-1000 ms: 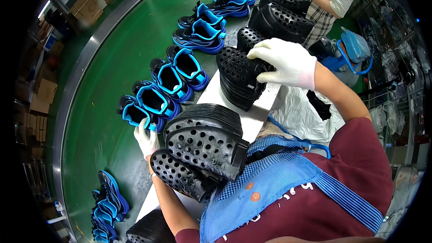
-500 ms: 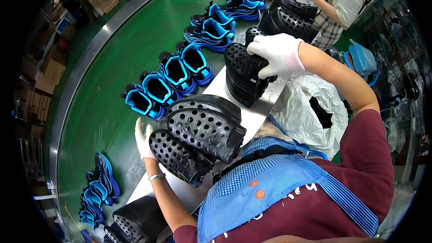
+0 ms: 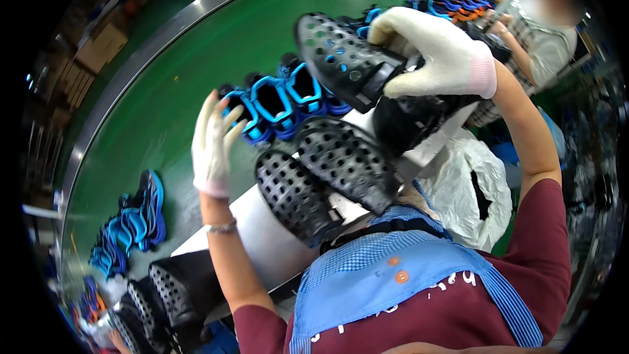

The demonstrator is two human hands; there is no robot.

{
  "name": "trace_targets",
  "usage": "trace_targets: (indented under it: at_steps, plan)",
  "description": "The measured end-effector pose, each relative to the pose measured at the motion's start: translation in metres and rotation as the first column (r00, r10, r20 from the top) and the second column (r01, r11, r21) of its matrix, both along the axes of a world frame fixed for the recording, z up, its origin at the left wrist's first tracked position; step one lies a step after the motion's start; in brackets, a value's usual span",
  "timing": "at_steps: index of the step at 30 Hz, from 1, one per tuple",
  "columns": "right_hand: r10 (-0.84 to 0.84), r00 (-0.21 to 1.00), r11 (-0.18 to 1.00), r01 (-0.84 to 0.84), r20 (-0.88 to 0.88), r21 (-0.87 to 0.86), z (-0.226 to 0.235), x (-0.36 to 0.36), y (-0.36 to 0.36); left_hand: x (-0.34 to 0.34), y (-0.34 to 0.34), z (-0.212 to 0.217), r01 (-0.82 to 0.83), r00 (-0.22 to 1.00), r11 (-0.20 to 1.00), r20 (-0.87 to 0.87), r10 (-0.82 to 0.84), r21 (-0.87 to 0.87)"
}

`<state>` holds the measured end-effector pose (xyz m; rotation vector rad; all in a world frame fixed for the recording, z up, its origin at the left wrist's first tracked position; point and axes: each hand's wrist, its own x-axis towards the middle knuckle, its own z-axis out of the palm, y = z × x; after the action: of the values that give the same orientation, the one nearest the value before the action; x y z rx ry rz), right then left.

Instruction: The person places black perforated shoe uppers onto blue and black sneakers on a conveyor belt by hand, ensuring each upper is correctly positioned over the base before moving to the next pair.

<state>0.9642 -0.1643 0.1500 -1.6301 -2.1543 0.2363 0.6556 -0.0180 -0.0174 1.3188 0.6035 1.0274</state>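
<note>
My right hand (image 3: 436, 52), in a white glove, grips a black perforated clog (image 3: 337, 59) by its back end, held up above the blue-and-black sneakers. My left hand (image 3: 213, 144), also gloved, is raised with fingers apart and holds nothing. It is beside a row of sneakers (image 3: 272, 101) standing on the green surface. Between my hands and nearer my body, two black perforated clogs (image 3: 347, 160) rest on the white ledge, their holed tops showing. Another dark clog (image 3: 406, 121) sits under my right hand, partly hidden by it.
More black clogs (image 3: 173, 295) lie at the near left. Several blue sneakers (image 3: 134, 226) stand at the left. A white plastic bag (image 3: 462, 200) hangs open beside me on the right. A co-worker (image 3: 537, 46) is at the far right, near further shoes.
My right hand has lifted a clog up and away from the ledge. My left hand has come off the near clogs and risen, fingers spread. The view has shifted slightly.
</note>
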Motion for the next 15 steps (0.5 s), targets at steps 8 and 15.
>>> trace_targets:
  at_steps: [8,15]
  plan:
    - [0.207,0.938,0.924,-0.281,-0.278,-0.261,-0.030,-0.104,0.095,0.005,-0.001,0.060,0.202,0.839,0.893,0.542,0.054,-0.402]
    - [0.152,0.982,0.853,-0.188,-0.112,-0.486,-0.067,-0.138,0.131,0.002,0.013,0.004,-0.123,0.807,0.887,0.476,0.350,-0.445]
